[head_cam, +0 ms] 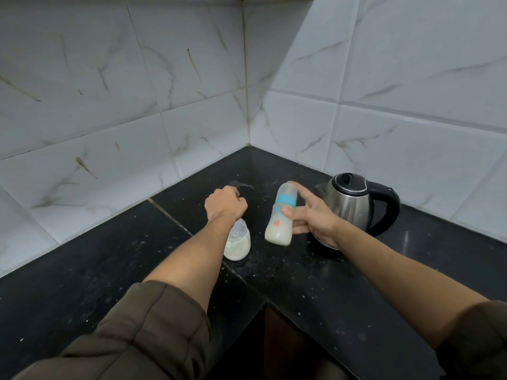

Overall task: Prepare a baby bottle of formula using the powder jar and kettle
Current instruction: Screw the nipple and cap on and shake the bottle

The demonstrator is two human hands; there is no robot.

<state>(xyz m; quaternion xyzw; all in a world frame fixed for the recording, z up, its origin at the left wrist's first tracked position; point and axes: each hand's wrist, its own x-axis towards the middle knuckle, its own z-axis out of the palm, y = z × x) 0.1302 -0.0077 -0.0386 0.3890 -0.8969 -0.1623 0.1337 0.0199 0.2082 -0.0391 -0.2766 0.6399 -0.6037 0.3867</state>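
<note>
Kettle [354,204] brushed steel; countertop [343,297] glossy black stone; tiles [137,78] glossy.

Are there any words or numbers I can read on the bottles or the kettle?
None can be read.
Tall bottle in the right hand: a small orange mark, too blurred to read.
Short bottle: faint print, too blurred.
Kettle: no text shows.

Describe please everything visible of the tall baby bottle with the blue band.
The tall translucent plastic baby bottle with a blue band is tilted, its capped top leaning away toward the wall corner. Milky white liquid fills its lower part; a small orange mark shows on its side. The right hand holds it by thumb and fingers, index finger stretched along its top. Whether its base touches the black counter is unclear.
</note>
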